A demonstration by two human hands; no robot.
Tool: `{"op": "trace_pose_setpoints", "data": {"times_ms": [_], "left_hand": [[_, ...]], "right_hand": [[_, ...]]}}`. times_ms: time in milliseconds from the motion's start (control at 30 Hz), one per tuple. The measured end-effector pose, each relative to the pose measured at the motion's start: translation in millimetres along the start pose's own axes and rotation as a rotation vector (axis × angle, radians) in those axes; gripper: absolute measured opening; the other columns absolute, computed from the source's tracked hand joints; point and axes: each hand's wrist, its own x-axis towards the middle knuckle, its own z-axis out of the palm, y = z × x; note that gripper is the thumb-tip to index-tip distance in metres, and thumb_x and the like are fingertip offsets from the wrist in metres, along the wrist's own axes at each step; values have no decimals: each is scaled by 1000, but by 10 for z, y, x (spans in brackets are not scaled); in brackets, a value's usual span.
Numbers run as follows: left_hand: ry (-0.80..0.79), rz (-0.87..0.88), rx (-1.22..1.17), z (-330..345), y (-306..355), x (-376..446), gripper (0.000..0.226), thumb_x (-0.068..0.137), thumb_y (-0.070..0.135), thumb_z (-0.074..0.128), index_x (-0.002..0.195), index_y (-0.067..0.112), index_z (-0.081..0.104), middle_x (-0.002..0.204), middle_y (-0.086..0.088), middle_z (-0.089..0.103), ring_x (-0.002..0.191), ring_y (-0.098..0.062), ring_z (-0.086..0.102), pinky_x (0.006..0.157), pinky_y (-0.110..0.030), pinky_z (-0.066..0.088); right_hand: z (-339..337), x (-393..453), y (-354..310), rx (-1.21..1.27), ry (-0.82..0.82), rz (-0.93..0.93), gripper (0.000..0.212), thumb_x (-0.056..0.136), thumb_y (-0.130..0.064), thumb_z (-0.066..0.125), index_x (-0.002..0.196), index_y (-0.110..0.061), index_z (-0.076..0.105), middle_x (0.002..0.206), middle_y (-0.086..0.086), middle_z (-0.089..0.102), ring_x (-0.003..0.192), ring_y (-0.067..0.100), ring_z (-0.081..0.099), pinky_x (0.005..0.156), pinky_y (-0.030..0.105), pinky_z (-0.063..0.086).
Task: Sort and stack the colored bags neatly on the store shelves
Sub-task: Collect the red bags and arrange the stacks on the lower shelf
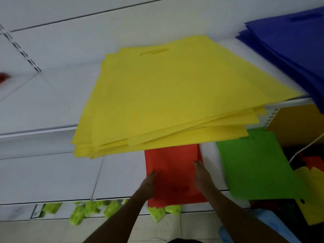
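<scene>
A red bag (172, 171) lies flat on the lower white shelf (52, 176), its far end under the yellow stack. My left hand (149, 183) holds its left edge, and my right hand (201, 176) rests on its right side with fingers stretched forward. A fanned stack of yellow bags (166, 95) sits on the upper shelf (43, 106) and overhangs its front edge. Green bags (256, 169) lie to the right of the red one on the lower shelf. Blue bags (289, 44) are stacked at the upper right.
Small lime-green packets (82, 212) lie on the bottom shelf near the tiled floor. More yellow bags (310, 195) and a white cable (301, 151) are at the far right, with something light blue (268, 223) below them. A red object (3, 78) shows at the left edge.
</scene>
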Motion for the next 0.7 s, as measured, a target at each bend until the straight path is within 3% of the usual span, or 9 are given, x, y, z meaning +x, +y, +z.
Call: {"op": "trace_pose_setpoints", "data": {"times_ms": [100,200,267,400,567,700], "left_hand": [[28,95,174,7,-103,175,94,76,62,17,147,2,6,143,-26,38,138,-33,28,111,-12,5],[-82,-72,201,-163,233,-102,72,89,41,42,150,12,17,153,-18,17,142,-28,22,113,-29,22],[-12,-106,204,-189,281,-177,61,94,25,50,148,17,24,151,-13,23,140,-28,26,109,-31,27],[148,-67,45,-311,285,-505,54,93,20,54,143,15,36,151,-12,31,139,-25,29,108,-26,25],[426,33,-110,-753,143,-1137,45,94,19,56,138,20,44,148,2,35,138,-13,31,106,-16,20],[602,84,-126,-1251,-211,-1841,47,94,25,54,139,31,40,144,24,25,132,6,24,99,3,11]], "right_hand": [[12,76,71,-66,-16,23,53,89,3,45,139,-11,39,142,13,37,118,28,50,100,35,44],[-23,90,93,-192,-3,97,64,86,-2,56,143,-18,32,151,13,21,127,31,39,99,40,45],[-62,77,16,-250,-7,105,66,86,-9,58,144,-20,29,154,13,15,135,34,29,103,45,41],[-147,-60,-405,-192,-54,-89,57,88,-15,57,141,-14,38,150,13,28,136,30,31,110,41,34],[-246,-463,-1263,-58,-2,-348,45,88,-15,58,132,-14,50,138,5,45,128,22,42,104,30,34],[-173,-863,-2142,-130,-92,-524,49,91,-32,52,137,-17,44,144,1,37,133,18,34,109,30,30]]}}
